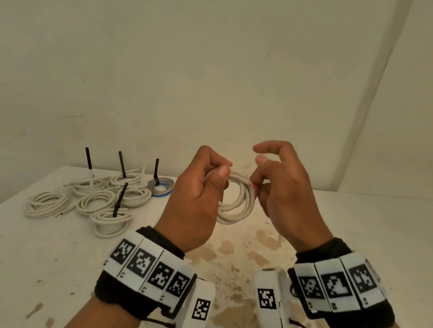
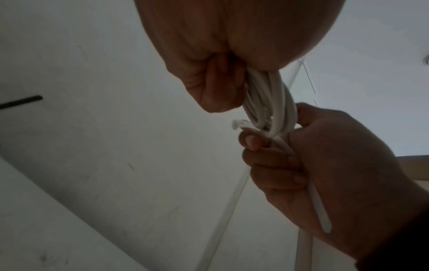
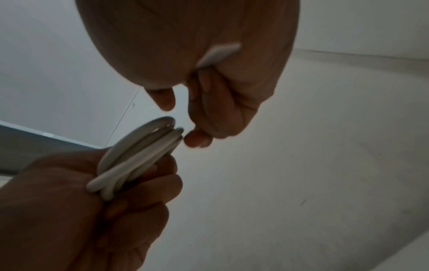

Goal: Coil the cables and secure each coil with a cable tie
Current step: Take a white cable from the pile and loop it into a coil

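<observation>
Tied coils (image 1: 98, 199) crowding table's (image 1: 362, 248) left

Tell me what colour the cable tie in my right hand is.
White: the cable tie runs through your right hand at the white coil, clearest in the left wrist view.

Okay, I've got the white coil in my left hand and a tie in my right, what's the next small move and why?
Probably thread the tie through the coil and close it. The left hand grips the loops bunched together, the right hand holds the white tie beside them, and no tie circles this coil yet.
</observation>
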